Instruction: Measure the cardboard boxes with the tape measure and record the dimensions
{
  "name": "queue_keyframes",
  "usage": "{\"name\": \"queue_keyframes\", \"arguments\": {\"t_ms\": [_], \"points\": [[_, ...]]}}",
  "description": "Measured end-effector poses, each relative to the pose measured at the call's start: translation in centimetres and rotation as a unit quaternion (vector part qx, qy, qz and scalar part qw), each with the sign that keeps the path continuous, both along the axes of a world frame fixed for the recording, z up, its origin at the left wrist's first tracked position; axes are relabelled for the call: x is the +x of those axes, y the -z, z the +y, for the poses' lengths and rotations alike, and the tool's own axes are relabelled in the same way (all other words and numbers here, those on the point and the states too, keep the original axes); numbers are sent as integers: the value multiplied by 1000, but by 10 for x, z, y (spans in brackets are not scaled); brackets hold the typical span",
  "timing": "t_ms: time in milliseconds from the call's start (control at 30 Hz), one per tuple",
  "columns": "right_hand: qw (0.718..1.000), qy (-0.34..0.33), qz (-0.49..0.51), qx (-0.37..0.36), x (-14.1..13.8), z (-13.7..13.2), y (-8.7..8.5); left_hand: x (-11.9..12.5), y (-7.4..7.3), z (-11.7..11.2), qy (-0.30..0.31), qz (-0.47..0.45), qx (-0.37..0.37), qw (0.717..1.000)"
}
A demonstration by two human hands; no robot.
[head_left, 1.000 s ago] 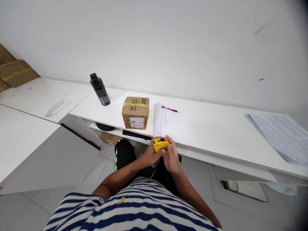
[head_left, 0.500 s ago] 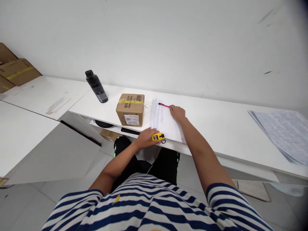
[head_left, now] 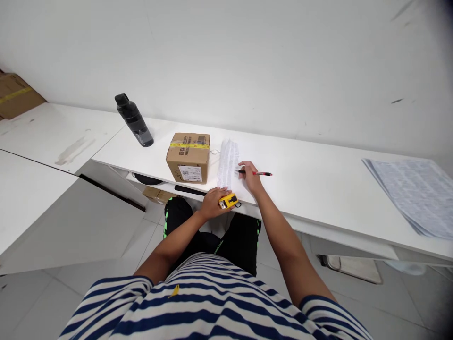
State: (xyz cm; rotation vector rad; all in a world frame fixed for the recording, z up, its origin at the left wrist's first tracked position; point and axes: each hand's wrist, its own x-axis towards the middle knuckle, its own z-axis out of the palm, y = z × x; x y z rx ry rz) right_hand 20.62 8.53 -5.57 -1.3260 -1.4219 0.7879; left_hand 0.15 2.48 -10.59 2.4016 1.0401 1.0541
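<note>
- The black bottle [head_left: 133,120] stands on the desk [head_left: 318,174], left of the cardboard box [head_left: 188,157]
- Right of the box and nearer me, my left hand [head_left: 212,202] has its fingers curled closed on the yellow tape measure [head_left: 228,200] at the desk edge
- Further right of the box, my right hand [head_left: 250,177] pinches the red pen [head_left: 260,173] between closed fingertips, beside the paper sheet [head_left: 227,163]

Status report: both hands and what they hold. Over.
Left hand holds yellow tape measure at desk edge. Right hand grips red pen beside paper strip. Cardboard box left of both, untouched.
</note>
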Motion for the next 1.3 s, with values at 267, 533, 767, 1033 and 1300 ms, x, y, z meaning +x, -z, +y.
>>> {"name": "queue_keyframes", "arguments": {"t_ms": [267, 533, 767, 1033, 1300], "points": [[998, 16, -41, -44, -6, -1, -7, 1, 5, 1, 2, 3, -3, 1000], [996, 20, -58, -65, -6, 1, -5, 0, 7, 2, 13, 23, -9, 1000], [997, 20, -52, -62, -5, -1, -5, 2, 8, 2, 13, 33, -16, 999], [997, 25, -52, -58, -4, -1, -3, 1, 9, 2, 14, 16, 6, 1000], [997, 36, -53, -48, -4, -1, -2, 1, 5, 2, 12, 35, -31, 999]]}}
